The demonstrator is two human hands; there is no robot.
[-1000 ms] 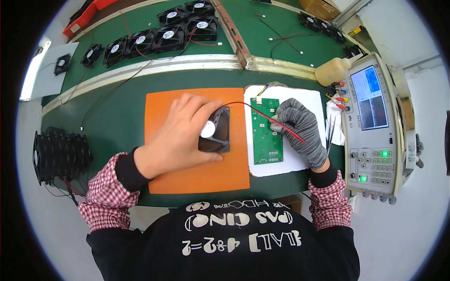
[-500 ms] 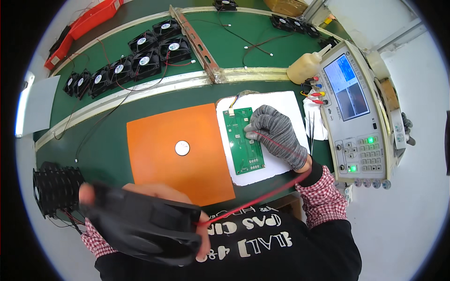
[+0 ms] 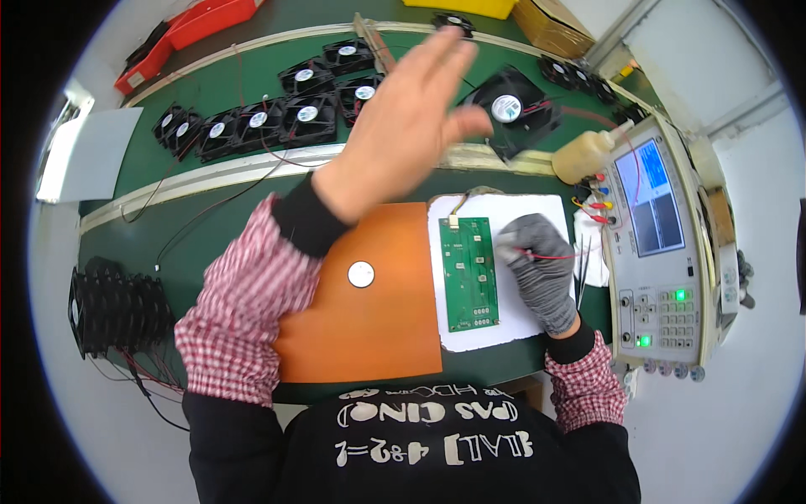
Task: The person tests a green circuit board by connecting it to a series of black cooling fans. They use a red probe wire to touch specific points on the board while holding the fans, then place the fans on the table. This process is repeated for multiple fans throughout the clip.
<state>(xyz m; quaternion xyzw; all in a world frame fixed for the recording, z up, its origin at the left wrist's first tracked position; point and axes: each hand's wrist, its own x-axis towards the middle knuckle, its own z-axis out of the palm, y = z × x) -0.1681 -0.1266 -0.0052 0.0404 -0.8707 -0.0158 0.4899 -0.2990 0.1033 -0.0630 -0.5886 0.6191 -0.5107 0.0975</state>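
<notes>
My left hand (image 3: 403, 126), bare and slightly blurred, is raised over the back of the bench with its fingers stretched out and nothing in them. Just right of it, a black fan (image 3: 507, 109) with a round white label lies tilted and blurred on the green shelf, apart from the hand. My right hand (image 3: 541, 269) wears a grey knitted glove and pinches a thin red wire (image 3: 554, 256); the wire's tip is hidden by the fingers. It rests beside a green circuit board (image 3: 470, 290) on a white pad (image 3: 525, 332).
An orange mat (image 3: 361, 336) with a white disc (image 3: 361, 274) lies left of the board. Several black fans (image 3: 306, 118) stand along the back shelf, more in a stack (image 3: 117, 311) at left. A tester with a screen (image 3: 659, 244), a squeeze bottle (image 3: 582, 157) and tweezers (image 3: 582, 277) are at right.
My left hand has swung from the front left up to the back and let go of the fan, which is now on the rear shelf. The right hand has shifted slightly off the board.
</notes>
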